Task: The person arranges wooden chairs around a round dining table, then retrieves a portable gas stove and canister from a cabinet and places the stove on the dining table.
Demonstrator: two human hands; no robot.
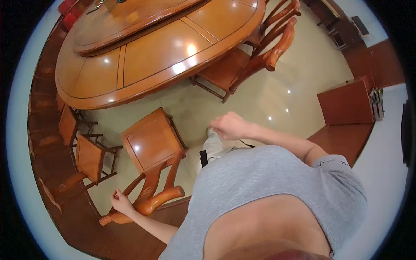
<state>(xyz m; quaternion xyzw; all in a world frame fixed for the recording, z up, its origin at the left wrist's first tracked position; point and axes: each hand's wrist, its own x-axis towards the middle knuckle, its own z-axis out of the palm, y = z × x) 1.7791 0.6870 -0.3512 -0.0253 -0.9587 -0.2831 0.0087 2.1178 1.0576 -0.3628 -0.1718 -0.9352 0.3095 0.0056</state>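
Observation:
My left hand (121,202) is closed, its fingers curled with nothing showing in them. It overlaps the carved back of a wooden chair (151,147) in this view, beside the thick, branch-like top rail (149,206). My right hand (232,125) is also closed, held out in front of my body above my light-coloured trouser leg (212,147), with no object visible in it. Beyond both hands stands a large round wooden table (151,65) with a polished top.
A raised round turntable (130,26) sits on the table. Another wooden chair (225,71) faces the table at the right. Smaller wooden chairs (89,158) stand at the left near the dark wood panelling (47,173). A reddish-brown cabinet (346,104) is at the right, on the glossy tiled floor (277,99).

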